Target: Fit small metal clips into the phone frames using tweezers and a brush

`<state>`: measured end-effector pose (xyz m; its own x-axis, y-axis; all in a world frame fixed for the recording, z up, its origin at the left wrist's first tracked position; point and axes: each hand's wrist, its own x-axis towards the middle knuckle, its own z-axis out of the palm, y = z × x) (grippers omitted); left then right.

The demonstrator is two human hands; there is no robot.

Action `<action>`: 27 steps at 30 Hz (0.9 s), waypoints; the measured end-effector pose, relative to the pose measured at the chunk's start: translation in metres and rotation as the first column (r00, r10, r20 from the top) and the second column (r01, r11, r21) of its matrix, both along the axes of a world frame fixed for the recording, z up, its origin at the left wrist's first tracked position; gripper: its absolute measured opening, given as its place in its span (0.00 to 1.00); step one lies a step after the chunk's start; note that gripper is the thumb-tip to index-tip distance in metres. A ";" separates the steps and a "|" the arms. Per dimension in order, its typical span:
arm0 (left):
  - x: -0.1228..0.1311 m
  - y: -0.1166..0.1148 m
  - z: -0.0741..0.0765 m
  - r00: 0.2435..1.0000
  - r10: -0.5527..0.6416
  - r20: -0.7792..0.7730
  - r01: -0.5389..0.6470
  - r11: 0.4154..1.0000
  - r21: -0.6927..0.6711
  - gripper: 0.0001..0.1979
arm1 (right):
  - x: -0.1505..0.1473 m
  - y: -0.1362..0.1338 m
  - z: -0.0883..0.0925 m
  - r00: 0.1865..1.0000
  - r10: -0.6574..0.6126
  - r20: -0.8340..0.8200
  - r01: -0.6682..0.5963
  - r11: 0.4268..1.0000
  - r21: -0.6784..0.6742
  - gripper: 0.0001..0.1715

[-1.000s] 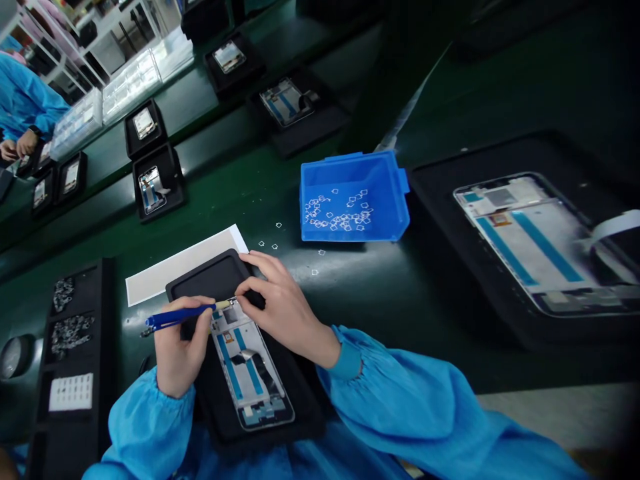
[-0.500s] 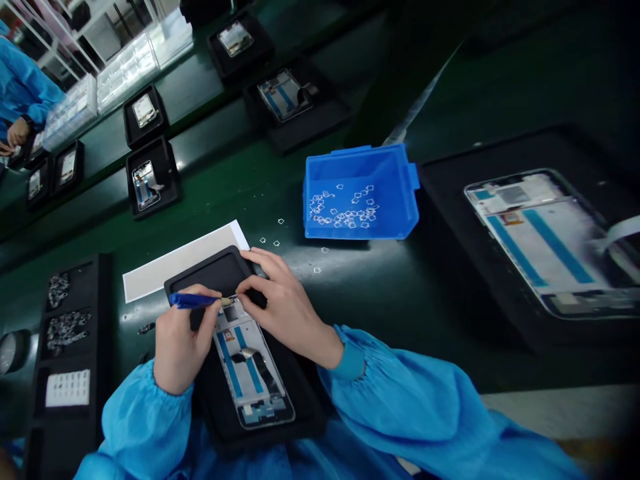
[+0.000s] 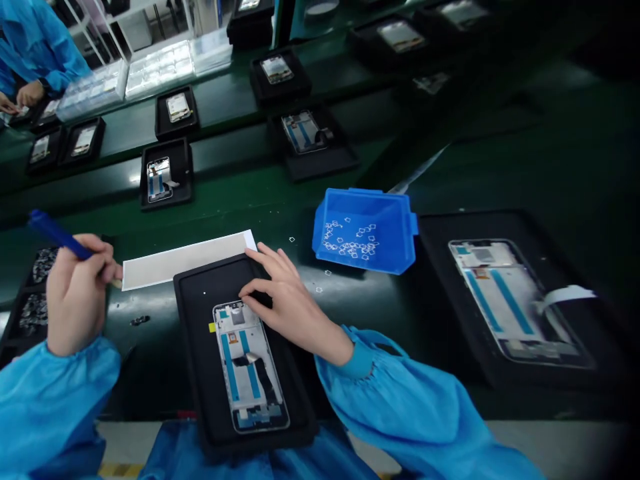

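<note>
My left hand is closed round a blue pen-shaped tool, whose pale tip points down near the left end of a white-edged strip of paper. In front of me a black tray bears an opened phone frame with blue strips and a dark ribbon cable. At the frame's top right corner, my right hand has thumb and index finger pinched together; whatever they hold is too small to see. Its other fingers reach over the tray's far edge. A yellow tab sticks out on the frame's left side.
A blue bin with many small white outlined pieces stands beyond my right hand. Another phone frame lies in a tray at right. Left is a black compartment tray of small dark parts. A co-worker's hand shows far left.
My left hand has moved left with the blue tool, away from the phone frame's top to beside the paper strip. My right hand stays at the frame's top corner. The view has shifted.
</note>
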<state>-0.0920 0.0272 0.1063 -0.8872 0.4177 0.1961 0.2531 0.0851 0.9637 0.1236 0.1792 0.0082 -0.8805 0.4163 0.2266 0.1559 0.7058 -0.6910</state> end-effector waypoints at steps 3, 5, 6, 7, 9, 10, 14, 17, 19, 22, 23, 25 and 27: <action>-0.037 0.008 -0.004 1.000 -0.017 0.007 0.018 0.962 -0.273 0.09 | -0.007 0.004 0.008 0.995 0.060 0.085 -0.061 0.998 0.001 0.08; -0.060 0.016 -0.010 0.999 -0.034 -0.030 0.015 0.872 -0.490 0.11 | -0.011 0.005 0.012 0.989 0.078 0.128 -0.079 0.997 0.005 0.09; -0.072 0.021 -0.014 0.996 -0.051 -0.074 -0.002 0.812 -0.583 0.12 | -0.011 0.006 0.013 0.986 0.083 0.145 -0.085 0.996 0.005 0.09; -0.083 0.027 -0.018 0.990 -0.075 -0.120 -0.022 0.755 -0.655 0.13 | -0.012 0.006 0.014 0.984 0.087 0.158 -0.089 0.996 0.003 0.09; -0.106 0.039 -0.026 0.975 -0.124 -0.183 -0.054 0.668 -0.742 0.12 | -0.012 0.007 0.016 0.980 0.091 0.178 -0.091 0.996 -0.004 0.09; -0.117 0.045 -0.030 0.971 -0.135 -0.199 -0.068 0.640 -0.766 0.11 | -0.012 0.007 0.016 0.978 0.091 0.188 -0.091 0.996 -0.011 0.09; -0.162 0.068 -0.045 0.969 -0.082 -0.234 -0.148 0.568 -0.810 0.08 | -0.010 0.007 0.015 0.969 0.096 0.226 -0.087 0.995 -0.051 0.07; -0.190 0.081 -0.057 0.971 -0.041 -0.237 -0.183 0.515 -0.837 0.14 | -0.008 0.006 0.014 0.974 0.081 0.209 -0.070 0.996 -0.060 0.06; -0.205 0.090 -0.065 0.977 -0.036 -0.210 -0.166 0.487 -0.858 0.17 | -0.007 0.005 0.014 0.986 0.039 0.159 -0.031 0.998 -0.055 0.05; -0.220 0.102 -0.077 0.986 -0.030 -0.161 -0.132 0.446 -0.886 0.17 | -0.004 0.004 0.014 0.996 -0.058 0.065 0.062 0.996 -0.057 0.08; -0.224 0.105 -0.080 0.988 -0.025 -0.153 -0.127 0.434 -0.892 0.17 | -0.003 0.004 0.014 0.995 -0.090 0.041 0.093 0.994 -0.060 0.09; -0.228 0.109 -0.085 0.989 -0.021 -0.144 -0.122 0.417 -0.901 0.17 | 0.000 0.003 0.012 0.990 -0.143 0.000 0.143 0.987 -0.072 0.09; -0.227 0.110 -0.085 0.990 -0.032 -0.137 -0.112 0.409 -0.906 0.18 | 0.002 0.001 0.011 0.983 -0.182 -0.036 0.179 0.980 -0.089 0.09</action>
<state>-0.3194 0.1372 0.0210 -0.9086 0.3778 -0.1784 0.3226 0.9057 0.2749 0.1257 0.1807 0.0195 -0.7790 0.5869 0.2205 0.2435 0.6073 -0.7562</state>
